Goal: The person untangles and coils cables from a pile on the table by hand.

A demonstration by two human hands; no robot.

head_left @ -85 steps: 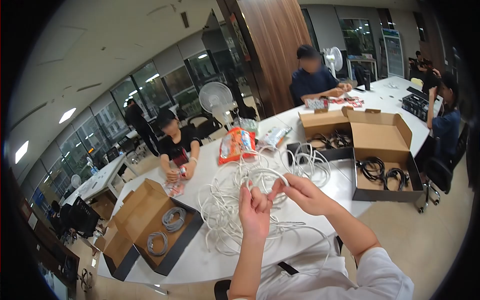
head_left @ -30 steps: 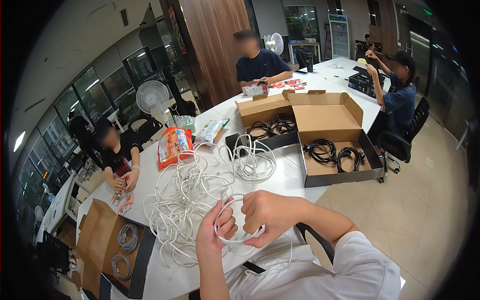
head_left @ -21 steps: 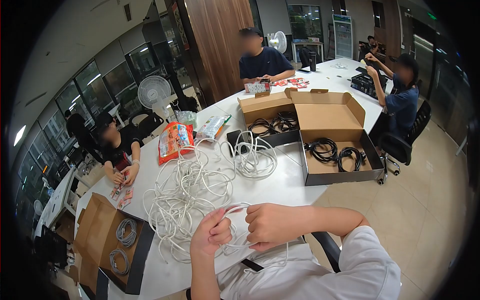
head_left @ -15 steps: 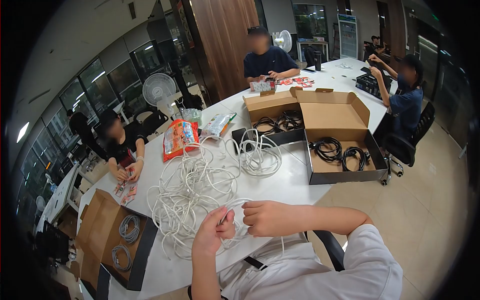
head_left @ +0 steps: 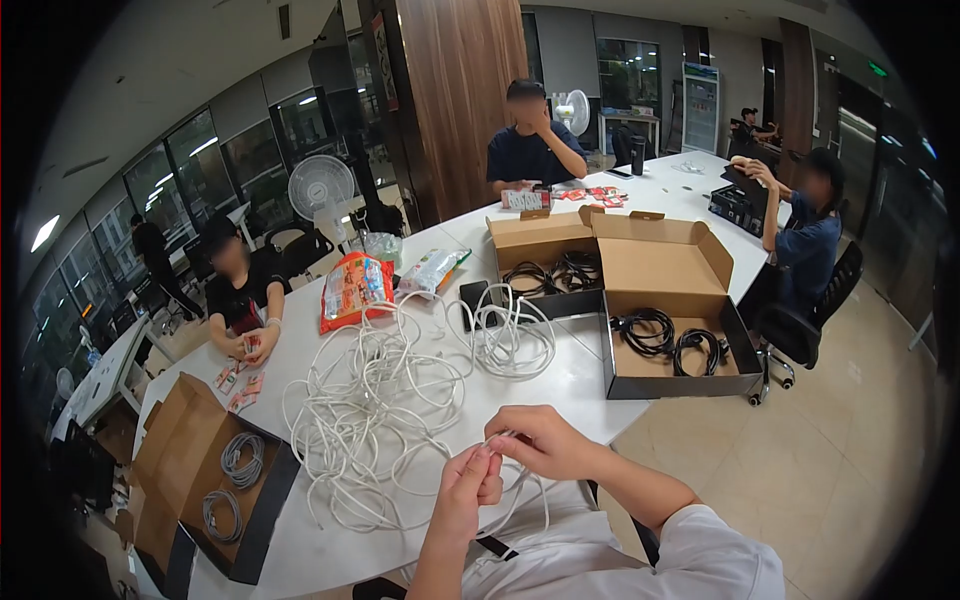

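Note:
My left hand [head_left: 466,488] is closed on white cable near the table's front edge. Touching it, my right hand [head_left: 540,442] pinches the same cable, and a loop of it hangs below both hands. A large tangle of white cable [head_left: 375,400] lies just beyond and to the left of my hands. Farther back, a looser white coil [head_left: 512,345] rests beside a black phone-like object [head_left: 478,303]. The cable's ends between my fingers are hidden.
An open box [head_left: 258,505] with grey coils stands at left. Another open box [head_left: 685,385] with black cables is at right, one more behind it. Snack bags [head_left: 355,290] lie behind the tangle. Several people sit around the table; a fan [head_left: 321,184] stands behind.
My hands have come together on the cable, the right fingers now meeting the left. The person across has raised a hand to the face. Earlier, my hands held a cable loop between them.

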